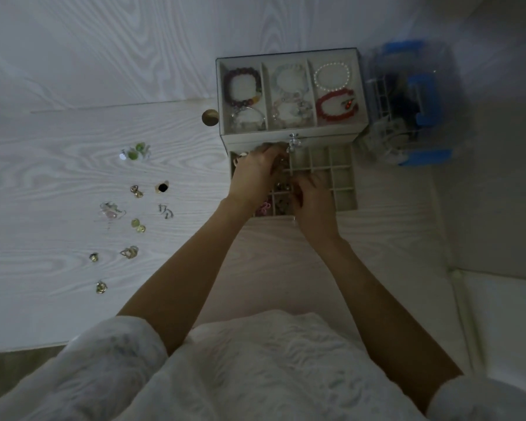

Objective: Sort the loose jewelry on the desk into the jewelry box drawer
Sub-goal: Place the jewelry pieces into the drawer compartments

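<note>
A pale jewelry box [289, 136] stands on the white wood-grain desk [58, 177], its clear lid showing several bead bracelets. Its lower drawer [342, 180] is pulled out, a grid of small compartments, some on the left holding small pieces. My left hand [254, 174] and my right hand [315, 196] both hover over the drawer's left compartments, fingers curled together. Whether they pinch a piece is hidden in the dim light. Several loose earrings and charms lie on the desk to the left, such as a green pair [135, 151], a black-centred piece [162, 187] and a gold pair [138, 226].
A clear plastic container with blue clips [413, 101] stands right of the box. A round brass knob [210, 117] sits at the box's left. A white cushioned edge [498, 329] runs along the right. My white sleeves fill the foreground.
</note>
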